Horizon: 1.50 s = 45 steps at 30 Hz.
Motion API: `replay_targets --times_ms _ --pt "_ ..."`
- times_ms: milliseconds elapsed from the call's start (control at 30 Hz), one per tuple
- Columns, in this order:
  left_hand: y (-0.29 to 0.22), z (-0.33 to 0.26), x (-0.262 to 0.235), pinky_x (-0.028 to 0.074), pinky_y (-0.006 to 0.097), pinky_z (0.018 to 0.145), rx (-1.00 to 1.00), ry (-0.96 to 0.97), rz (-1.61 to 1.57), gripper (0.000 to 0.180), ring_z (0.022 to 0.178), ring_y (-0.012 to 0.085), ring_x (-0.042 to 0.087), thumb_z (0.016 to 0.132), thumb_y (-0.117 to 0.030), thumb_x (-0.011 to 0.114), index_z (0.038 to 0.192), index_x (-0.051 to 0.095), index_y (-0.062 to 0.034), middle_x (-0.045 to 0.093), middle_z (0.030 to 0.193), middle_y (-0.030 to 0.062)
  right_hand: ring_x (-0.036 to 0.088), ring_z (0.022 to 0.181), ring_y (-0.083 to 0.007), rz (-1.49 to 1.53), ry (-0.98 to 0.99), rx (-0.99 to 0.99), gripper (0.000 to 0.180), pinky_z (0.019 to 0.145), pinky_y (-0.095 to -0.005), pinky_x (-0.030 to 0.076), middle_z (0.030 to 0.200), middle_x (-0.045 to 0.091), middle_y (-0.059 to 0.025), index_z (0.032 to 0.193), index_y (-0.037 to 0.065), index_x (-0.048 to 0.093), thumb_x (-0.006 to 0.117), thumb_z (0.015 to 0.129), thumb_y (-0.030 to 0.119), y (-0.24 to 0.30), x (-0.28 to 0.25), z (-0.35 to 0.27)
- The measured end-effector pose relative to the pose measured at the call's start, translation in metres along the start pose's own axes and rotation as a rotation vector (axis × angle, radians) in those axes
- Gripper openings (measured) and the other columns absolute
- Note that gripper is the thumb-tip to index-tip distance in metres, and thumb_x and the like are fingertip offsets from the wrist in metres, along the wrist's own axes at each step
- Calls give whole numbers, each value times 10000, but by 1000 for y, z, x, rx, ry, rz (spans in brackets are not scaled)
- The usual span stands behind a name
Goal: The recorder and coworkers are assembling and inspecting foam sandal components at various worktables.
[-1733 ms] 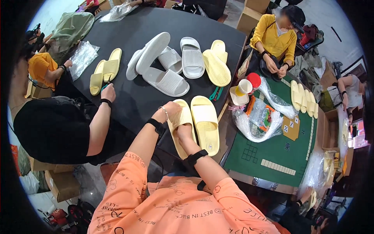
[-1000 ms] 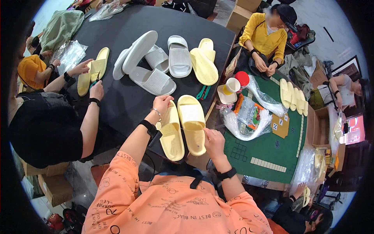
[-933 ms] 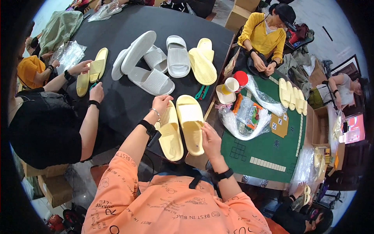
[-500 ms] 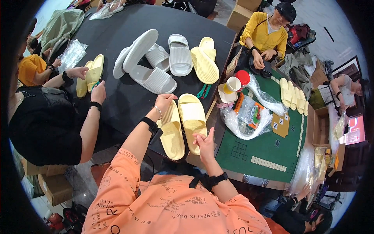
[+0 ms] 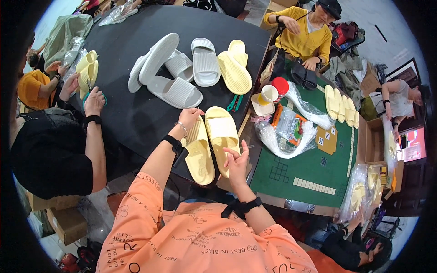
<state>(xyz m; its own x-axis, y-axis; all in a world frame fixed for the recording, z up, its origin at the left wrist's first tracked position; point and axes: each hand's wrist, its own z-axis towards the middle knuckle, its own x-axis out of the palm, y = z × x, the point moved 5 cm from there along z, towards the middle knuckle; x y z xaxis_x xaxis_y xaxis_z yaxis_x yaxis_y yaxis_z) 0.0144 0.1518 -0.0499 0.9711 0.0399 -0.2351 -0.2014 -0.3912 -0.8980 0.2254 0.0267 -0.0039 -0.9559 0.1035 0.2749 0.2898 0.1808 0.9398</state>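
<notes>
Two yellow slide slippers lie side by side at the near edge of the black table: a left slipper (image 5: 199, 157) and a right slipper (image 5: 222, 129). My left hand (image 5: 189, 119) is at the toe end of the left one, covering part of it. Its fingertips are pressed together; whatever is between them is too small to make out. By the heel of the right slipper, my right hand (image 5: 237, 166) has its fingers apart and holds nothing; whether it touches the slipper is unclear.
Grey slippers (image 5: 205, 63) and another yellow pair (image 5: 235, 73) sit farther back, with green ties (image 5: 235, 103) beside them. A green mat (image 5: 291, 175) on the right bears plastic ties (image 5: 268, 141) and a paper cup (image 5: 267, 94). A co-worker at left holds yellow slippers (image 5: 86, 73).
My right hand's fingers have spread, with the hand barely shifting. The left co-worker has raised the yellow slippers off the table. The person in yellow has lifted one hand.
</notes>
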Motion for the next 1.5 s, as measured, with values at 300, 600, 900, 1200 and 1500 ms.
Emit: replay_targets --times_ms 300,600,900,1200,1500 --pt "-5 0 1 373 203 503 25 8 73 201 525 43 419 840 -172 498 808 635 -29 476 588 -47 445 508 -40 -131 73 96 804 441 -154 382 909 585 -106 1308 174 -187 439 836 -3 -3 2 -12" --pt "4 6 4 393 241 527 31 31 75 181 555 74 476 798 -197 528 801 662 -75 542 600 -18 423 539 -39 -238 -9 213 458 510 -171 388 819 589 -29 1278 38 318 477 853 104 -54 -27 -2" --pt "14 15 -2 311 195 482 67 129 9 182 540 41 375 815 -165 503 823 628 -33 486 623 -59 541 875 -152 -403 -104 -30 334 768 -263 410 1002 586 -83 1098 -5 510 441 875 233 -54 -22 -2" --pt "17 33 7 354 187 534 50 292 115 186 592 39 430 823 -182 523 890 616 -35 524 706 -44 504 446 -94 -327 -91 213 159 393 -249 394 499 497 -43 694 -36 534 444 794 49 -43 -18 15" --pt "-10 3 24 424 255 589 33 246 222 209 671 90 524 790 -194 562 884 640 -25 603 782 9 562 703 -362 -706 -292 22 227 617 -425 426 748 577 -219 788 -16 602 475 712 156 -26 7 58"
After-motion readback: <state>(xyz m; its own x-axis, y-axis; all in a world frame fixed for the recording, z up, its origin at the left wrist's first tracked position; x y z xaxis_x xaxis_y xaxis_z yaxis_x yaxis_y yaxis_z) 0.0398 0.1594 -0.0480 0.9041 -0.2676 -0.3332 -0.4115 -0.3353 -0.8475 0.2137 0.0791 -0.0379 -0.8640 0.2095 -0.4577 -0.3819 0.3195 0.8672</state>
